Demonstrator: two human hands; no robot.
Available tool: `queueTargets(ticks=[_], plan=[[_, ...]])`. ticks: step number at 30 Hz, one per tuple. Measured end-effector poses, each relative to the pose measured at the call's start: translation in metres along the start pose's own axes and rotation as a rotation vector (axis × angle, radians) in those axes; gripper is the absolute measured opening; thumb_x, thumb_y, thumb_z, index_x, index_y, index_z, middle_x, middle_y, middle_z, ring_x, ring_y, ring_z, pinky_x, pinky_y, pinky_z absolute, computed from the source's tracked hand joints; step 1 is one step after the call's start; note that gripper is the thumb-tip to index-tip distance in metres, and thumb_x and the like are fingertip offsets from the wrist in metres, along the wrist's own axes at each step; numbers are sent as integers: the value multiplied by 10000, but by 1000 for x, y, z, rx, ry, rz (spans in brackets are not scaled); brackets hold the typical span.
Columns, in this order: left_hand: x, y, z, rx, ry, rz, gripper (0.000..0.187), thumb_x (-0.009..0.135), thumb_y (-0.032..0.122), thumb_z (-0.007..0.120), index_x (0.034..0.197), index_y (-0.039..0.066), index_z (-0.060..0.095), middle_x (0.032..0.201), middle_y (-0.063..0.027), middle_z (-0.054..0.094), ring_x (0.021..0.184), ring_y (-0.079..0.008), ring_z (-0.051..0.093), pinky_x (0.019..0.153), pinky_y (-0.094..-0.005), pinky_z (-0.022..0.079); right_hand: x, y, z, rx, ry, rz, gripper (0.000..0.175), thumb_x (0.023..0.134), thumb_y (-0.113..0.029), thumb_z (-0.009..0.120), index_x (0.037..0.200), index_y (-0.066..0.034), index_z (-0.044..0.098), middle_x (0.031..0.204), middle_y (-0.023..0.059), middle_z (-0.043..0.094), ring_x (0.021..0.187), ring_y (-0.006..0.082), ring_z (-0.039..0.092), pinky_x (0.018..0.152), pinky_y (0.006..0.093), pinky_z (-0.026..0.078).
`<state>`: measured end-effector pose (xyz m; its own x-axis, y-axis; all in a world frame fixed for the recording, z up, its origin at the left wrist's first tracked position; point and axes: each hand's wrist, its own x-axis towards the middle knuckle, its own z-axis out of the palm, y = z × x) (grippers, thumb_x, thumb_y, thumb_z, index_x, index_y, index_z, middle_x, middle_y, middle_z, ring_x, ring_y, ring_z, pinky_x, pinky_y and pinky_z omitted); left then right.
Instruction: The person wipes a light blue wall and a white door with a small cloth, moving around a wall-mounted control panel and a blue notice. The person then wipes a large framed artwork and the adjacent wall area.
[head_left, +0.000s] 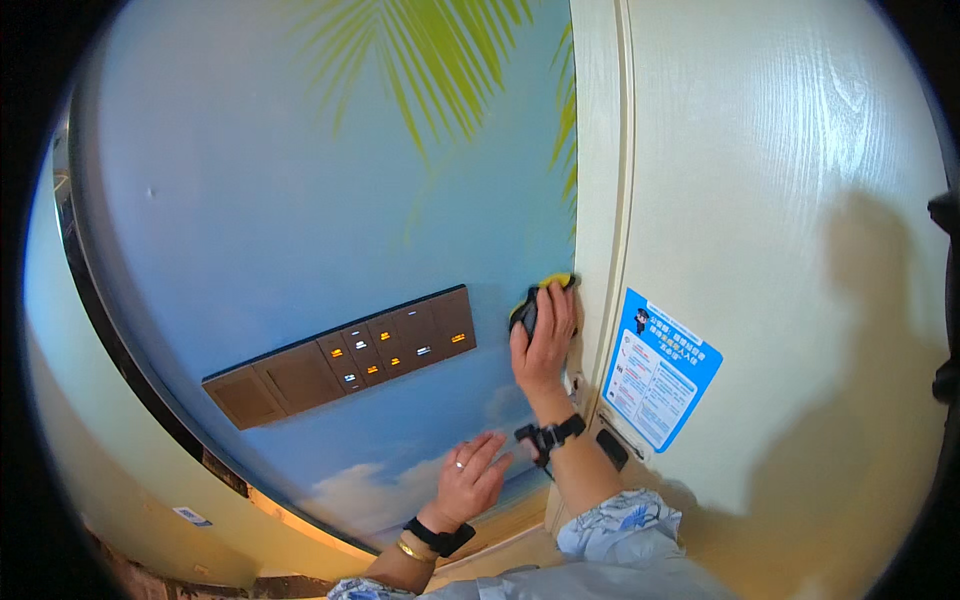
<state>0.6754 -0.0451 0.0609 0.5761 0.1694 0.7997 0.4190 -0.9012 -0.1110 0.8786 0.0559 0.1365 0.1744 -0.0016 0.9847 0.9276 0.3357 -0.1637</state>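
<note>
A dark grey and yellow cloth (528, 313) is pressed flat against the mural wall (300, 195), right beside the white door frame (597, 187). My right hand (545, 349) lies over it, fingers pointing up, so much of the cloth is hidden. Lower down and to the left, my left hand (472, 478) is in front of the painted clouds, slightly blurred, with nothing in it. A ring is on one of its fingers. I cannot tell whether its fingertips touch the wall.
A brown switch panel (304, 375) with several lit labels is set in the wall left of my right hand. To the right stands a white door (742, 187) bearing a blue printed notice (660, 371). A dark handle (613, 448) sits below the notice.
</note>
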Motion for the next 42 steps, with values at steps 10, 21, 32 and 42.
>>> queueTargets(ticks=[10,21,32,42], plan=[[80,4,35,-374,104,-222,379,881,44,668,1251,5,595,1310,-205,559,1161,-396,574,957,-427,493,-44,-10,-65,280,-246,394,490,937,-102,658,1402,-20,524,1432,159,488,1304,347,491,1049,410,437],[94,-9,61,-1137,147,-572,413,1018,189,572,1359,-40,530,1346,-194,540,1221,-302,541,1027,-364,429,-32,-38,-114,735,-294,978,508,877,56,633,1371,-23,547,1222,37,602,1081,127,566,947,267,453],[92,-24,70,-1237,126,-534,251,965,67,631,1196,-6,694,1226,-153,664,1124,-248,620,971,-324,469,-26,-33,-146,-21,-293,562,232,801,64,710,1025,3,691,1056,101,653,1006,215,628,888,317,481],[98,-22,47,-1073,161,-455,290,936,54,673,1222,11,677,1235,-142,659,1092,-225,634,928,-316,496,-3,-49,-152,502,-174,1059,148,976,-89,604,1085,3,647,937,-34,589,867,63,510,783,213,426]])
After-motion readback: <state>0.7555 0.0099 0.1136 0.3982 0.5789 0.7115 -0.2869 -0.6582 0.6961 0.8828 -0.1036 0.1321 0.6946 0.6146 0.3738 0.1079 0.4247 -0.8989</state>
